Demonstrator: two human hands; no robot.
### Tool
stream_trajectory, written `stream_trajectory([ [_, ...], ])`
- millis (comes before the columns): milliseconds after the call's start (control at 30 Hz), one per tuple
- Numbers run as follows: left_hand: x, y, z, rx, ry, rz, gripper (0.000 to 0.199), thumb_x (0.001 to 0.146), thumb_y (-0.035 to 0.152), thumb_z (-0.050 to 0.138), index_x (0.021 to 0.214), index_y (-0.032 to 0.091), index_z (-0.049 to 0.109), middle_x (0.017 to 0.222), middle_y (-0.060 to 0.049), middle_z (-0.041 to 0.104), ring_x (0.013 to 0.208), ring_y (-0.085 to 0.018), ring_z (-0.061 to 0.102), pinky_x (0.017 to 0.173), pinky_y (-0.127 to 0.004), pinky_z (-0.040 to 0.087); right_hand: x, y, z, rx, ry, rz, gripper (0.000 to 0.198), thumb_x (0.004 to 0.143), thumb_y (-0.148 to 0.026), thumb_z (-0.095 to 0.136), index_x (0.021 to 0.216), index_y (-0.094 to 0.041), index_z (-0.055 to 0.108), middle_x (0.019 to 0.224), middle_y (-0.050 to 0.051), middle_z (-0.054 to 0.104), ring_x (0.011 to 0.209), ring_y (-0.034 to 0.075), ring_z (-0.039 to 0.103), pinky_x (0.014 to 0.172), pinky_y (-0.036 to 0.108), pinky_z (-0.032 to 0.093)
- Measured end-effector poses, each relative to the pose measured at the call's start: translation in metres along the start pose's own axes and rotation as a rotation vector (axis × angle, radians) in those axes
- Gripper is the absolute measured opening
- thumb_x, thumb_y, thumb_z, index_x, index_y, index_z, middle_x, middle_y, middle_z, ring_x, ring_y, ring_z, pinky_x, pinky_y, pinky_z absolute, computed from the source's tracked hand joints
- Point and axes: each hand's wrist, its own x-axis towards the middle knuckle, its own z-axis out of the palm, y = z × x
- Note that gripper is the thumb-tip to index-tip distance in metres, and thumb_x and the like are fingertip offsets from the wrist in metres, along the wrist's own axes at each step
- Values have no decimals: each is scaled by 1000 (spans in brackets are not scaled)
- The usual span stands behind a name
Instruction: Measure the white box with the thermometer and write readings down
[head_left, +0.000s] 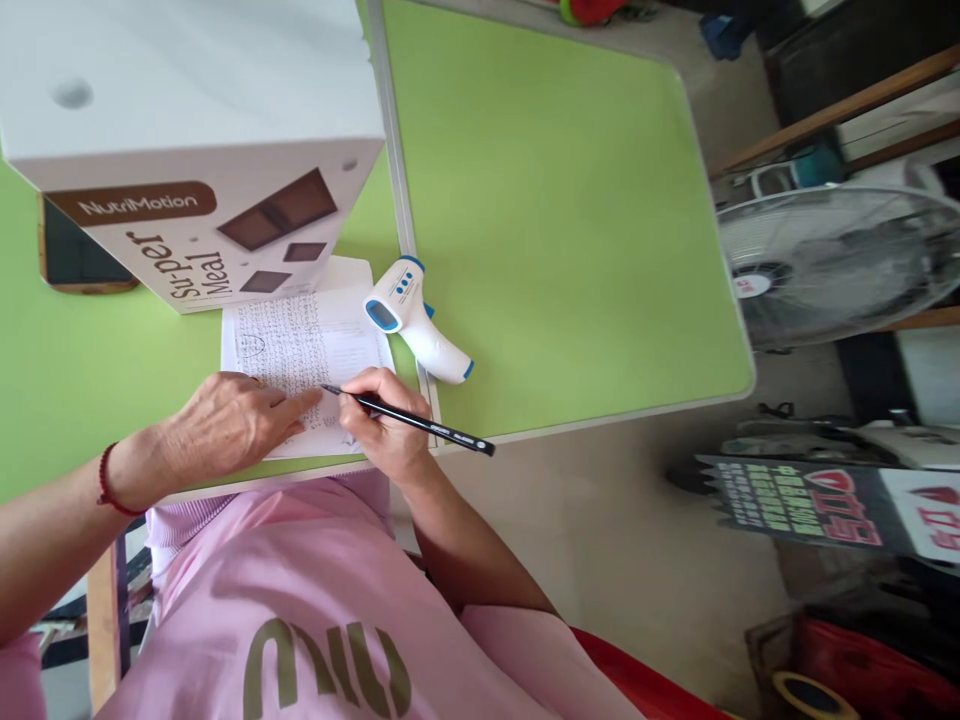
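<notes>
A sheet of paper [352, 300] with dense handwriting lies at the near edge of the green table. My right hand [386, 425] grips a black pen [420, 415], its tip down at the writing. On the paper's left part rests my left hand [236, 420], flat with fingers stretched out, the index fingertip close to the pen tip. A white and blue infrared thermometer [420, 320] lies just right of the paper, across the seam of the table. The white NutriMotion box [202, 230] stands behind the paper and hides its far edge.
A dark phone [82, 250] lies left of the box, partly covered by it. The green table [555, 220] stretches to the right. Past its right end stand a fan [825, 265] and a printed sign [810, 510].
</notes>
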Motion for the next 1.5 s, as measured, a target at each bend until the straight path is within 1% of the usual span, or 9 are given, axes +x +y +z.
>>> stream_trajectory([
  [300, 1, 1, 0, 8, 10, 3, 28, 103, 26, 41, 124, 16, 57, 57, 3, 58, 44, -17, 54, 43, -28, 28, 0, -1, 0, -22, -16, -4, 12, 84, -16, 57, 77, -23, 53, 59, -7, 53, 50, 8, 49, 51, 21, 43],
  [533, 0, 0, 0, 14, 3, 2, 27, 103, 27, 42, 123, 16, 57, 56, 3, 56, 44, -16, 54, 43, -28, 27, -1, 1, -1, 8, -40, 7, 11, 84, -17, 57, 76, -23, 53, 59, -6, 54, 50, 9, 49, 51, 22, 44],
  [667, 2, 0, -2, 10, 6, 8, 24, 102, 23, 41, 116, 16, 59, 55, 3, 55, 43, -15, 52, 43, -28, 27, 0, 1, -1, 37, 14, 7, 10, 83, -16, 58, 77, -23, 54, 57, -7, 53, 46, 7, 46, 47, 20, 40],
  [767, 2, 0, -4, -2, -7, 9, 23, 102, 22, 41, 114, 16, 60, 55, 3, 54, 43, -14, 51, 43, -27, 27, 0, 0, 0, 2, 41, 29, 9, 83, -17, 58, 76, -23, 55, 55, -8, 51, 45, 8, 45, 45, 20, 39],
  [900, 2, 0, -4, -7, -5, 7, 25, 103, 26, 41, 117, 16, 59, 54, 3, 53, 42, -14, 50, 43, -27, 26, 1, 0, 0, -45, 24, 25, 10, 83, -19, 56, 74, -23, 54, 55, -7, 51, 46, 8, 46, 47, 21, 41],
  [1067, 3, 1, -6, 14, 2, 28, 27, 103, 21, 38, 119, 15, 58, 53, 3, 51, 41, -16, 49, 43, -28, 25, 1, 0, -1, -20, 7, 4, 10, 83, -17, 57, 76, -23, 54, 57, -7, 52, 48, 8, 47, 48, 20, 42],
  [1200, 1, 0, -6, 15, -4, 31, 29, 101, 16, 37, 119, 14, 59, 50, 3, 49, 39, -15, 45, 43, -27, 23, 0, -1, -1, -4, -22, 14, 11, 83, -16, 57, 76, -24, 53, 58, -7, 53, 48, 8, 48, 49, 21, 43],
  [1367, 0, -3, -4, -11, 5, 14, 30, 104, 26, 38, 117, 15, 62, 49, 2, 48, 39, -14, 43, 43, -26, 21, -1, -3, -1, 0, -45, 27, 11, 84, -17, 57, 75, -24, 53, 57, -7, 51, 48, 8, 48, 49, 21, 43],
  [1500, 0, -3, -4, -2, -6, 24, 31, 104, 27, 39, 119, 15, 62, 50, 2, 50, 40, -16, 46, 44, -26, 22, -1, -3, -1, -10, -37, 31, 12, 84, -17, 56, 75, -24, 52, 57, -7, 51, 48, 8, 47, 49, 21, 43],
])
